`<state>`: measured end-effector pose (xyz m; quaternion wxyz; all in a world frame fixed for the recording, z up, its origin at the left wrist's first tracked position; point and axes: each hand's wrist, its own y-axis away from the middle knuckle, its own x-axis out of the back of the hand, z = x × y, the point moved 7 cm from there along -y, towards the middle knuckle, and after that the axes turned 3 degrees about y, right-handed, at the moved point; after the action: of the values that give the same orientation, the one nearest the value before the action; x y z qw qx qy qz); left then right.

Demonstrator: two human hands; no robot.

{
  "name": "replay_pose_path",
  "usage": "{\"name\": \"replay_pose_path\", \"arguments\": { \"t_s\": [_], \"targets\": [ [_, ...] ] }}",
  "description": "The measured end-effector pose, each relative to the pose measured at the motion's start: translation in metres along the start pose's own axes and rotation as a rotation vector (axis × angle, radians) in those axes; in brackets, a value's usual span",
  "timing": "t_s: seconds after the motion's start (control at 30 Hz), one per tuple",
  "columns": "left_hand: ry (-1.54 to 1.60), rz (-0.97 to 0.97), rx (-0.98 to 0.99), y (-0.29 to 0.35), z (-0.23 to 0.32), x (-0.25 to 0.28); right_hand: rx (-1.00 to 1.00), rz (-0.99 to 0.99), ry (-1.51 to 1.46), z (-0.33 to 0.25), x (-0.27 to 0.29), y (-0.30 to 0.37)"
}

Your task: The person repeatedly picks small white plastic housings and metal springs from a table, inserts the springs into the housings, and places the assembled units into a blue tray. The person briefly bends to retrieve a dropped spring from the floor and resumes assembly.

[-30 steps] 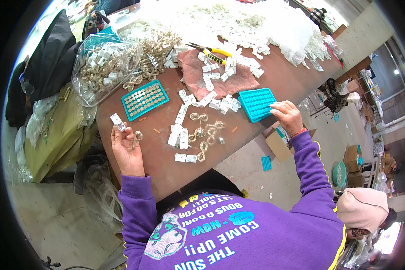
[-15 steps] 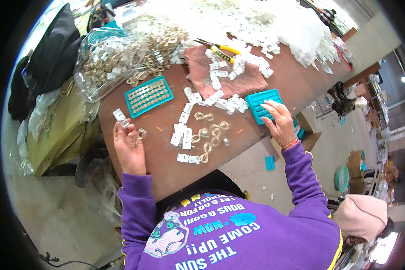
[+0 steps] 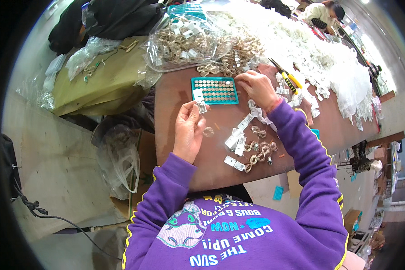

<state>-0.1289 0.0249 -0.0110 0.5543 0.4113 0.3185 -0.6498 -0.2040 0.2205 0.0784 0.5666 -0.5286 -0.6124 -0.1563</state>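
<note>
With the thumb and fingers of our left hand [image 3: 189, 135], we pinch a white case [image 3: 198, 95], which covers the left end of a turquoise tray [image 3: 225, 103] of round silver discs [image 3: 216, 89]. Our right hand [image 3: 258, 90] is at the tray's far right corner, fingers bent; we cannot tell if they grip anything. A clear bag [image 3: 158, 58] crowds the far left, pliers [image 3: 285, 75] lie to the right, coiled wires [image 3: 253, 159] nearer, and our right sleeve [image 3: 297, 135] blocks part of the table [image 3: 202, 171].
</note>
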Motion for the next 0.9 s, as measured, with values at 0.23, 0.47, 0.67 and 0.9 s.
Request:
{"name": "replay_pose_path", "arguments": {
  "t_s": [0.23, 0.47, 0.67, 0.9],
  "targets": [
    [0.052, 0.043, 0.024, -0.003, -0.004, 0.0, -0.071, -0.092, 0.032, 0.032, -0.046, -0.014],
    [0.063, 0.068, 0.045, -0.001, -0.003, -0.002, -0.189, -0.159, -0.043, 0.041, -0.046, -0.014],
    [0.021, 0.134, 0.058, 0.0, -0.005, -0.001, -0.183, -0.12, -0.021, 0.039, -0.046, -0.015],
    [-0.012, 0.104, 0.032, -0.002, -0.004, -0.001, -0.171, -0.037, -0.083, 0.036, -0.037, -0.016]
  ]
}}
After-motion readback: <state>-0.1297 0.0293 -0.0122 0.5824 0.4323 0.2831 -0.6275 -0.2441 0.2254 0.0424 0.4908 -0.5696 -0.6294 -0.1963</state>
